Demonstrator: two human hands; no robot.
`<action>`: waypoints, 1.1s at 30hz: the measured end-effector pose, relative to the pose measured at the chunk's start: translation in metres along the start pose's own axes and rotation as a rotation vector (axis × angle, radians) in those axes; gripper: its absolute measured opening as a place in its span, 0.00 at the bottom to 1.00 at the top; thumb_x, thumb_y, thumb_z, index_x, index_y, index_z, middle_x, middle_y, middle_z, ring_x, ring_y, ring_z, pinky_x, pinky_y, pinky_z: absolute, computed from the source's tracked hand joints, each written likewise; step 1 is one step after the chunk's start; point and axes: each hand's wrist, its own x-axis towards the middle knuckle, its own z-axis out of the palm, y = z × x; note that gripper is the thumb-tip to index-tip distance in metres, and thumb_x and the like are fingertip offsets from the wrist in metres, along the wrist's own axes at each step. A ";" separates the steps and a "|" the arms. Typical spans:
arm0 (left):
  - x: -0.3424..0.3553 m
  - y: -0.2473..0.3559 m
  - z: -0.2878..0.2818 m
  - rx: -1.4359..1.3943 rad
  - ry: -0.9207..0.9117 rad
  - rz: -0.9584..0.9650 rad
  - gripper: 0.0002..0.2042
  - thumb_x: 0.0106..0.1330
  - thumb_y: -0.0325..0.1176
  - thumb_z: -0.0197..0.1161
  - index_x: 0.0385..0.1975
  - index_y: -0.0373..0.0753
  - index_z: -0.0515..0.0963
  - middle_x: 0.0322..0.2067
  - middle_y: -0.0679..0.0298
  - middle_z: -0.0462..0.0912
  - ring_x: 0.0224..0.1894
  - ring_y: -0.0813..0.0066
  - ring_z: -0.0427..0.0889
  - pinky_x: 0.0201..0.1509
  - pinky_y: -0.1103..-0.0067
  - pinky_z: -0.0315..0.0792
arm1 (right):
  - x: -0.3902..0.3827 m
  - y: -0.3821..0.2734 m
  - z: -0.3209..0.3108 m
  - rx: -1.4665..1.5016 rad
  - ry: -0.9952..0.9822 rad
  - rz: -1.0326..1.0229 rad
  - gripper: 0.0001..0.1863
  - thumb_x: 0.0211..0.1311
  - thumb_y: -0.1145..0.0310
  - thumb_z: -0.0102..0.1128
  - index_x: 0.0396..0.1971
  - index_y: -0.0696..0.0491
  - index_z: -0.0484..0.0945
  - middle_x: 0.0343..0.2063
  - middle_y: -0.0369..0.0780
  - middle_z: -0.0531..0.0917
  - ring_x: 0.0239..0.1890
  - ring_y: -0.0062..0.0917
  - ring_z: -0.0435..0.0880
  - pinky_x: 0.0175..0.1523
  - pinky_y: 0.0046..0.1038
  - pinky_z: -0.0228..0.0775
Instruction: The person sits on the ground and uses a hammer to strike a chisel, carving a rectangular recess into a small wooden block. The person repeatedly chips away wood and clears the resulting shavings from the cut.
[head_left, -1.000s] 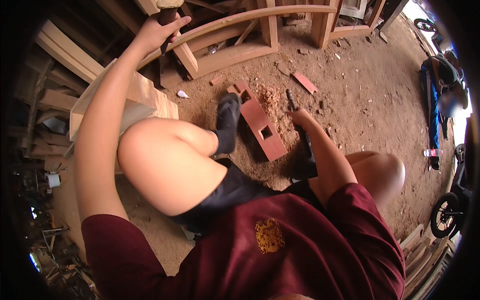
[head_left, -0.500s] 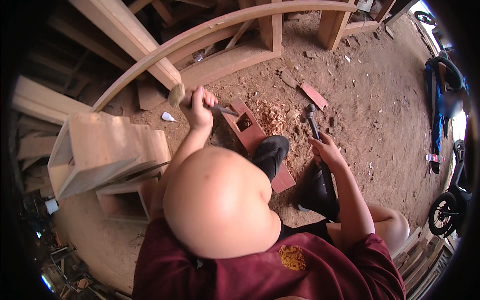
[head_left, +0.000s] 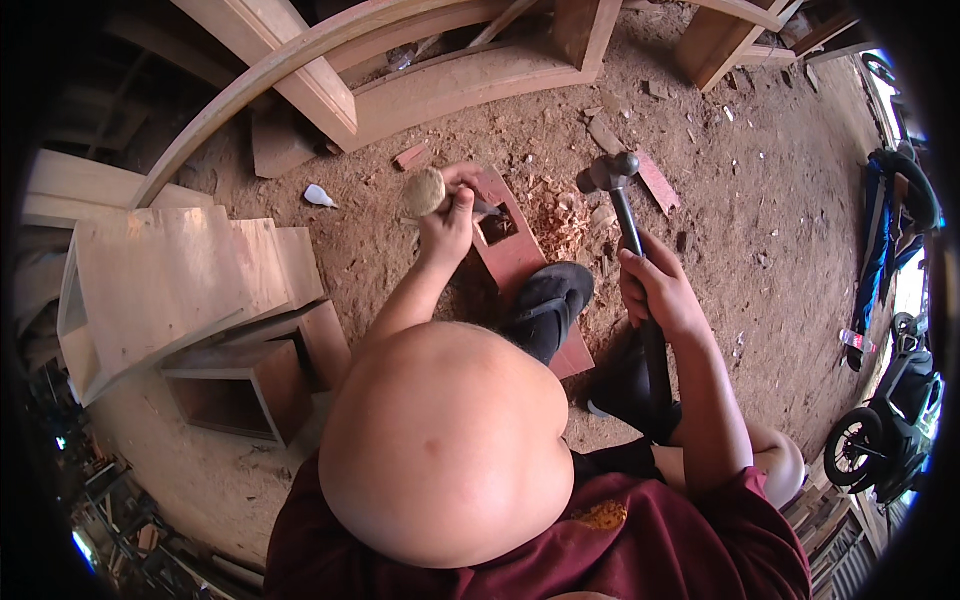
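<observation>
My left hand [head_left: 450, 215] grips a chisel [head_left: 430, 192] with a round, frayed wooden butt; its blade points into a rectangular hole cut in a reddish wooden plank [head_left: 515, 250] lying on the dirt floor. My right hand [head_left: 655, 290] is closed around the dark handle of a hammer [head_left: 612, 175], whose steel head is raised above the wood chips to the right of the hole. My foot in a black sandal [head_left: 550, 300] presses on the plank. My bent knee fills the lower middle of the view.
Pale wooden boxes [head_left: 190, 300] stand to the left. A curved wooden frame [head_left: 300, 70] arches across the back. Wood chips [head_left: 560, 215] and offcuts litter the dirt. A motorbike [head_left: 890, 420] is parked at the right edge.
My left hand came down from the curved frame with the chisel and set it at the hole. My right hand picked the hammer off the ground and lifted it.
</observation>
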 end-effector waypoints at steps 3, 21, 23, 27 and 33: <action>0.004 0.021 0.001 -0.086 0.098 -0.308 0.21 0.69 0.44 0.61 0.54 0.36 0.72 0.43 0.63 0.81 0.43 0.79 0.81 0.33 0.84 0.77 | -0.009 -0.009 0.008 -0.007 -0.012 -0.019 0.07 0.69 0.66 0.52 0.40 0.51 0.68 0.17 0.27 0.62 0.14 0.12 0.59 0.18 0.19 0.52; -0.051 0.037 -0.011 -0.246 -0.039 -0.253 0.14 0.57 0.16 0.50 0.42 0.36 0.72 0.55 0.55 0.73 0.60 0.63 0.73 0.63 0.69 0.66 | -0.046 -0.011 0.018 -0.017 0.008 -0.094 0.08 0.68 0.68 0.53 0.40 0.53 0.67 0.17 0.28 0.63 0.15 0.11 0.59 0.18 0.19 0.52; -0.049 0.032 -0.002 -0.323 -0.031 -0.190 0.11 0.57 0.17 0.51 0.38 0.36 0.72 0.50 0.55 0.75 0.57 0.65 0.74 0.63 0.67 0.67 | -0.045 -0.003 0.012 -0.005 0.010 -0.090 0.08 0.68 0.68 0.54 0.40 0.53 0.67 0.17 0.28 0.63 0.15 0.11 0.59 0.18 0.19 0.52; -0.033 0.016 -0.008 -0.284 -0.122 -0.079 0.02 0.58 0.23 0.55 0.29 0.36 0.72 0.37 0.57 0.78 0.44 0.70 0.78 0.59 0.67 0.69 | -0.045 0.007 0.013 0.046 0.008 -0.065 0.09 0.67 0.67 0.54 0.41 0.53 0.67 0.17 0.28 0.63 0.15 0.11 0.60 0.19 0.19 0.53; -0.006 -0.005 0.008 -0.219 -0.099 -0.123 0.08 0.61 0.29 0.59 0.22 0.34 0.75 0.22 0.63 0.77 0.30 0.71 0.79 0.45 0.70 0.76 | -0.046 0.010 0.015 0.018 -0.007 -0.028 0.10 0.68 0.66 0.54 0.42 0.54 0.67 0.17 0.28 0.63 0.15 0.11 0.60 0.18 0.19 0.54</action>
